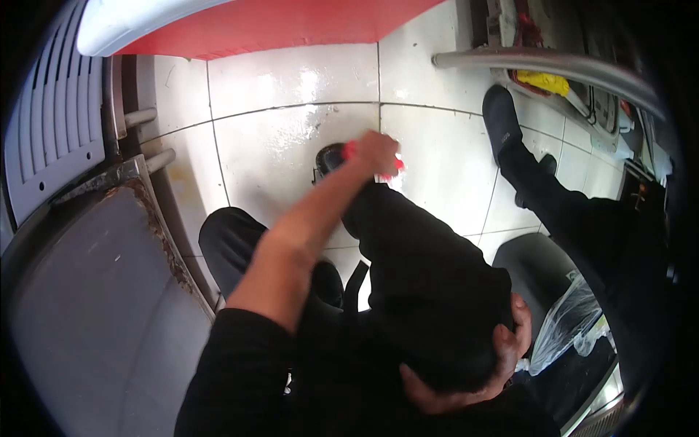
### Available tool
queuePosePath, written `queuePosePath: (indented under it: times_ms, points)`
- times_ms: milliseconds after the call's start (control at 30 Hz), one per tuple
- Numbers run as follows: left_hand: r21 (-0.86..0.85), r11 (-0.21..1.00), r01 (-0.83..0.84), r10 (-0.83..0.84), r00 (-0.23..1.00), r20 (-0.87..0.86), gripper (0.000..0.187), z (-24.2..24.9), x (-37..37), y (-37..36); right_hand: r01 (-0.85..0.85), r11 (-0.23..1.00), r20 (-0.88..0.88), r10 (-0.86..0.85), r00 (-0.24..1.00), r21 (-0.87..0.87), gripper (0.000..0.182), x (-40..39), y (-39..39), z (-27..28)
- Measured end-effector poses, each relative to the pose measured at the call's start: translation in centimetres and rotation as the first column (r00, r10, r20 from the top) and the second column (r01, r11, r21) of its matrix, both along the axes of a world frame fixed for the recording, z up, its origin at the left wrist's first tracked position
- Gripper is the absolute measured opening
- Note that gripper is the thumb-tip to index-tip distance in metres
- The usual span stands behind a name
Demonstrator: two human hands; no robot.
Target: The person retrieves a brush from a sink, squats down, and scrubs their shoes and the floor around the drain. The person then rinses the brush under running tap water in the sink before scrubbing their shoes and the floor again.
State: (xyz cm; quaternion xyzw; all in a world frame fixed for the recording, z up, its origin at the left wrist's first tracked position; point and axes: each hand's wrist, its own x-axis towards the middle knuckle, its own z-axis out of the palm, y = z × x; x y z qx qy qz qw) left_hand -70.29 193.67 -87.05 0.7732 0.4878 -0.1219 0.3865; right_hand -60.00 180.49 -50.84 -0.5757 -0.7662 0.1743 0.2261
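Observation:
My left hand (pixel 375 154) reaches down to the floor, its fingers closed round a red object (pixel 394 169) that sticks out on both sides and is partly hidden. It is right beside a black shoe (pixel 330 158) on my foot. Lower right, my right hand (pixel 502 364) is wrapped round my bent knee (pixel 444 342) in black trousers, with fingers and thumb on opposite sides. The trouser leg runs from the knee up to the shoe.
Wet white floor tiles (pixel 291 80) lie ahead, below a red panel (pixel 269 29). A grey seat (pixel 87 291) stands left. On the right are another person's leg (pixel 542 182), a metal rail (pixel 553 60), a black stool (pixel 535 258) and a clear plastic bag (pixel 564 320).

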Motion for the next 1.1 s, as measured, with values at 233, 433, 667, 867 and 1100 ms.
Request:
queuePosePath:
  times_ms: [233, 433, 667, 867, 1100]
  points:
    - [-0.089, 0.995, -0.052, 0.037, 0.987, -0.159, 0.062, 0.5, -11.5, 4.3, 0.033, 0.995, -0.075, -0.026, 0.997, 0.091, 0.1, 0.3, -0.4, -0.8]
    - [0.043, 0.989, -0.144, 0.144, 0.99, 0.002, 0.046, 0.2, -8.8, 2.4, -0.03, 0.992, -0.1, 0.042, 0.994, 0.122, 0.099, 0.1, 0.2, -1.3]
    - [-0.011, 0.999, -0.044, 0.045, 0.989, 0.138, 0.046, 1.1, -2.2, -0.8, 0.015, 0.99, -0.153, 0.006, 0.988, 0.137, 0.098, -1.8, 0.6, -1.7]
    - [-0.032, 0.96, -0.277, 0.276, 0.961, -0.027, 0.048, -0.3, -10.9, -2.2, -0.034, 0.999, -0.081, 0.035, 0.996, 0.015, 0.096, -0.3, 0.6, -0.2]
    - [0.184, 0.788, -0.587, 0.544, 0.805, 0.236, 0.052, -1.1, -6.3, -6.8, -0.011, 0.993, -0.118, 0.025, 0.993, 0.119, 0.098, -1.2, -0.3, -1.0]
